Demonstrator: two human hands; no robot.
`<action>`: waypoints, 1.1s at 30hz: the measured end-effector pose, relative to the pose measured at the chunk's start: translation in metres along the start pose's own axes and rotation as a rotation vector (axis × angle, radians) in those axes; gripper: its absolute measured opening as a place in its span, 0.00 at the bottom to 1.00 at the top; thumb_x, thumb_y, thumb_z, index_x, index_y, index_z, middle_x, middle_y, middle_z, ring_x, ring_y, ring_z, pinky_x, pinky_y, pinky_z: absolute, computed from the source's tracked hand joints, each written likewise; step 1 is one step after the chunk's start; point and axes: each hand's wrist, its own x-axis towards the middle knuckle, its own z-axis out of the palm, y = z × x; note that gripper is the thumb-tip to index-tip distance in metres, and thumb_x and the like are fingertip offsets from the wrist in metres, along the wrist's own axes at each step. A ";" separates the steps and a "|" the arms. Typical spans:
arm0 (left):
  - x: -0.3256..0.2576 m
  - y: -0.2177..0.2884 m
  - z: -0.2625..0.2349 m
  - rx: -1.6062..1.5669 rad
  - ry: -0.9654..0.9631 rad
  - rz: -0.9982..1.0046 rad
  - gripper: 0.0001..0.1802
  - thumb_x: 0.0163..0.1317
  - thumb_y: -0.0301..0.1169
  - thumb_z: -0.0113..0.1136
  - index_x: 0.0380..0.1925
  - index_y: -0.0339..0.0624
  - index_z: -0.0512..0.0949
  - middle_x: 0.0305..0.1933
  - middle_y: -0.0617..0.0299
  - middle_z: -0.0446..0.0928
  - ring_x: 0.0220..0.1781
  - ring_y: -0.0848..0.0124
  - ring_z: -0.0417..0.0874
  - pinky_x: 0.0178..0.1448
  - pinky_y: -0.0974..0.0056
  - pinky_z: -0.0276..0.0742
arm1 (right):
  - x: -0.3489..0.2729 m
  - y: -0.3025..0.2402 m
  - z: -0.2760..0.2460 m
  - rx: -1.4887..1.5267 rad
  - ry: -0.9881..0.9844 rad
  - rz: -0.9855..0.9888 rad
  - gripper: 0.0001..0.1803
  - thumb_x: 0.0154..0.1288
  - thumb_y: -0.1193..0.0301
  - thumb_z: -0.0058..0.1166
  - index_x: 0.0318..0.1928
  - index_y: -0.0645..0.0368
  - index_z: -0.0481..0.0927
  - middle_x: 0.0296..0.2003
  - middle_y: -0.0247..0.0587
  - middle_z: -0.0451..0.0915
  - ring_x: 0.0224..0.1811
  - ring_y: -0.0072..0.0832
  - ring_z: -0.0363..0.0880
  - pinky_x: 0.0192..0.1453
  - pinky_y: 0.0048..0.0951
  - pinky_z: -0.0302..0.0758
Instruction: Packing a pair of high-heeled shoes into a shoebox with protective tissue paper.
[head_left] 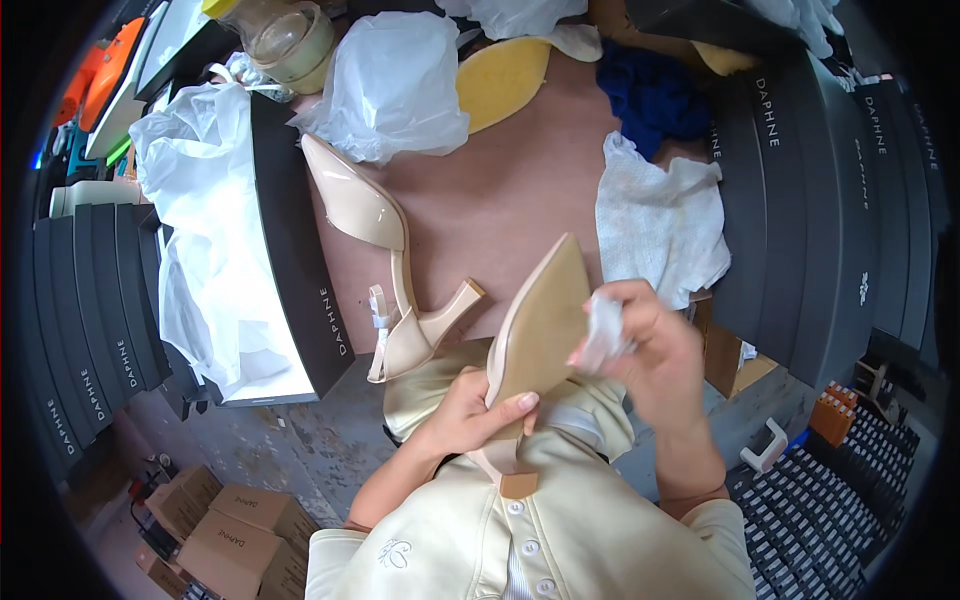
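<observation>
A beige high-heeled shoe (545, 325) is turned sole up in front of my chest, its pointed toe aimed away from me. My left hand (478, 412) grips it around the arch, thumb across the sole. Pinched in my right hand (655, 345), beside the sole's right edge, is a crumpled white wipe (605, 333); the hand is slightly blurred. I cannot tell whether the wipe touches the sole. The matching beige shoe (362, 205) lies on its side on the table, its heel toward me and its ankle strap loosely standing up.
At left, an open black shoebox (300, 230) holds white tissue paper (215, 260). A plastic bag (395, 85), a yellow pad (505, 80), a navy cloth (650, 100) and a white cloth (660, 215) lie across the pinkish table (500, 190). Black boxes (800, 200) line the right side.
</observation>
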 end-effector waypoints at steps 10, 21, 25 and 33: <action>-0.016 0.014 0.011 0.218 0.015 0.213 0.07 0.61 0.29 0.56 0.33 0.35 0.76 0.21 0.62 0.77 0.23 0.74 0.78 0.29 0.68 0.71 | -0.007 -0.017 0.042 -0.474 0.015 -0.382 0.10 0.40 0.75 0.65 0.24 0.56 0.76 0.25 0.35 0.73 0.35 0.37 0.67 0.39 0.31 0.65; -0.026 0.029 0.020 -0.030 -0.036 0.141 0.12 0.64 0.33 0.52 0.34 0.32 0.75 0.22 0.59 0.76 0.25 0.73 0.78 0.30 0.68 0.74 | 0.015 -0.036 0.010 0.362 0.363 -0.213 0.06 0.65 0.73 0.50 0.40 0.60 0.72 0.31 0.34 0.74 0.29 0.22 0.71 0.36 0.21 0.71; -0.030 0.041 0.012 -0.177 -0.139 0.203 0.15 0.65 0.34 0.50 0.38 0.29 0.73 0.26 0.52 0.77 0.27 0.69 0.79 0.32 0.65 0.77 | 0.001 -0.045 -0.026 0.934 0.266 -0.268 0.10 0.70 0.69 0.41 0.44 0.62 0.68 0.32 0.35 0.64 0.27 0.20 0.62 0.26 0.21 0.63; -0.037 0.044 0.025 -0.262 -0.144 0.197 0.15 0.64 0.33 0.52 0.43 0.30 0.72 0.33 0.51 0.78 0.30 0.69 0.82 0.33 0.66 0.78 | -0.031 -0.041 -0.042 0.955 0.216 -0.218 0.10 0.69 0.70 0.42 0.44 0.63 0.68 0.29 0.33 0.69 0.16 0.16 0.57 0.16 0.17 0.55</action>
